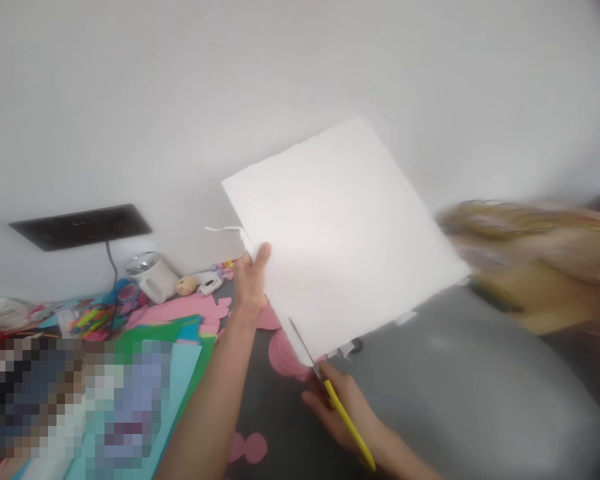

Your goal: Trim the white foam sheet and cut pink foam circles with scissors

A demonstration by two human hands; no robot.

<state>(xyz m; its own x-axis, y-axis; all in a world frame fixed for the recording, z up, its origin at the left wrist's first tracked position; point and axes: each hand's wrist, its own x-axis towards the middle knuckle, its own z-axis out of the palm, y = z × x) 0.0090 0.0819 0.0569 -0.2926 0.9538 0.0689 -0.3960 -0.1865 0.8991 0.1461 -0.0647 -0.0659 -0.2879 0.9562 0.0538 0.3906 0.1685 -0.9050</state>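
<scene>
1. Two hands are busy and apart from each other: the left hand (251,280) is clamped on a white sheet (345,240), and the right hand (356,401) grips yellow-handled scissors (347,420).
2. The white sheet is held up at a slant above the bench (430,373), in front of the pale wall (300,67). The left thumb presses its face near the left edge.
3. One scissor blade lies across the sheet by its lower-left corner; from where I stand, I can't make out whether the other is behind it.
4. A thin white strip (223,229) curls away beside the left hand.
5. I'd judge the sheet light and fairly stiff, as it stays flat from a one-edge hold, though its far corner could sway. It should crease easily, so a gentle pinch on the margin, well clear of the blades, suits it best.
6. Pink paper cut-outs (285,350) lie on the bench below the hands, with coloured sheets (187,363) to the left.
</scene>
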